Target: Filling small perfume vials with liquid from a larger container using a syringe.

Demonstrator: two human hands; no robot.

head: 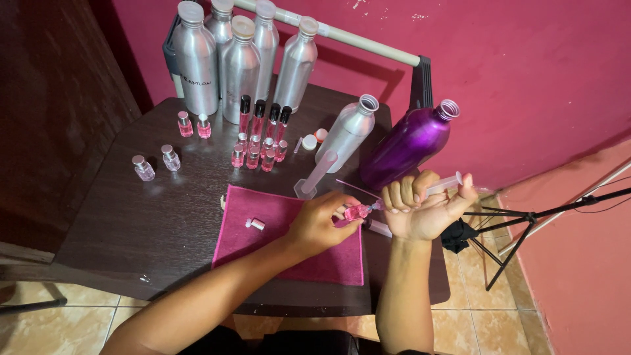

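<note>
- Pink liquid fills the small vial (357, 212) that the left hand (320, 225) pinches between its fingertips, just above the far right corner of the magenta cloth (276, 263).
- The right hand (424, 207) is clenched round a clear syringe (442, 185), thumb on the plunger end, its tip meeting the vial's mouth; the two hands sit close together, almost touching.
- Judging by the colour, this vial already holds a good share of liquid, though I cannot tell whether it is full.
- A small loose cap (255, 224) lies on the cloth, so the vial seems yet to be closed.
- Beyond the cloth stands a cluster of filled pink vials (258, 152) and four tall black-capped sprayers (264, 118), apparently finished.
- Left of the cloth and farther back, two clear bottles (156, 163) hold no pink, and look still unfilled.
- An open purple bottle (411, 141) and an open silver bottle (348, 131) stand beyond the cloth's right side.
</note>
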